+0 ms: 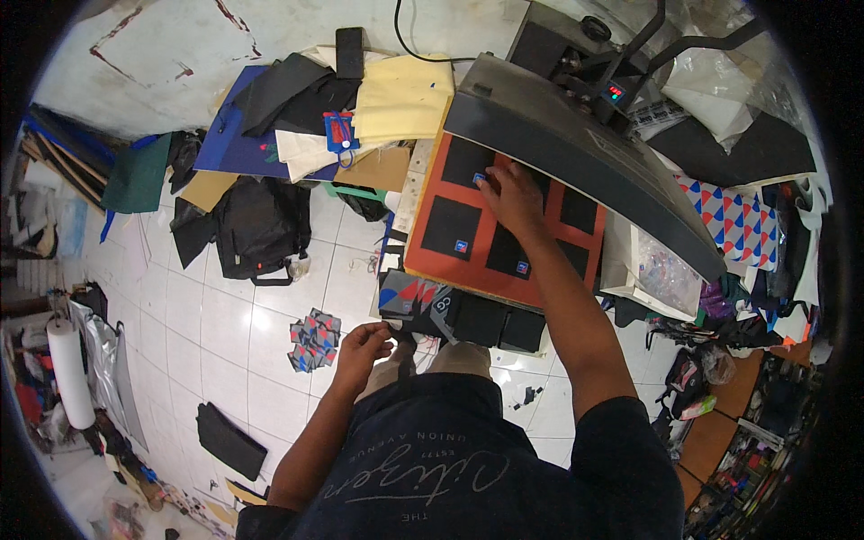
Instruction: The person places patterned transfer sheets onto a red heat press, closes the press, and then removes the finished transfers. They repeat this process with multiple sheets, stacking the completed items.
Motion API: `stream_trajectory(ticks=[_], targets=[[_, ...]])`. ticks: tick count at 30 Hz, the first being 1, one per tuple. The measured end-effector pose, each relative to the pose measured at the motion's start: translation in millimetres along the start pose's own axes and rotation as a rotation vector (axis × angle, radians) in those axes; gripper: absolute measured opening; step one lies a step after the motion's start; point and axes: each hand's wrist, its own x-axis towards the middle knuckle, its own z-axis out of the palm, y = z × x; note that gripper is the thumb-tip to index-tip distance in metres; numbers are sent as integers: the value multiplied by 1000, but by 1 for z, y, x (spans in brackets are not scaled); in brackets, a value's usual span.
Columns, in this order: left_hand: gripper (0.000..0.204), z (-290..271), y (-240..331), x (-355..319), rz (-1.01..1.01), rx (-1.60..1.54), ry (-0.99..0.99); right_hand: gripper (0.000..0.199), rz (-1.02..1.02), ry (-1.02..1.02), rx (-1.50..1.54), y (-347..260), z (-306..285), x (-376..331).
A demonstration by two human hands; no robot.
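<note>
My right hand reaches over the orange-red pad of an open heat press. Its fingertips pinch at a small blue transfer patch on the corner of the far-left black fabric square. Several more black squares lie on the pad in rows; two nearer ones carry similar blue patches. Tilted above the right side is the press's dark upper plate, hiding part of the squares. My left hand hangs by the press's near-left corner, fingers curled together; what they hold, if anything, cannot be made out.
Patterned grey, red and blue pieces lie before the pad, with black pieces beside them. More patterned pieces and a black backpack are on the tiled floor. Yellow sheets and a phone lie beyond.
</note>
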Motion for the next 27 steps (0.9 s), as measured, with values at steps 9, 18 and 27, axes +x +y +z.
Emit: stream_trajectory(ticks=[9, 18, 27], targets=[[29, -2, -1, 2, 8, 23, -8, 36, 0, -96, 25, 4, 9, 10], [29, -3, -6, 1, -1, 25, 3, 32, -41, -113, -7, 4, 2, 9], [29, -4, -6, 2, 10, 59, -3, 32, -78, -61, 14, 7, 7, 6]])
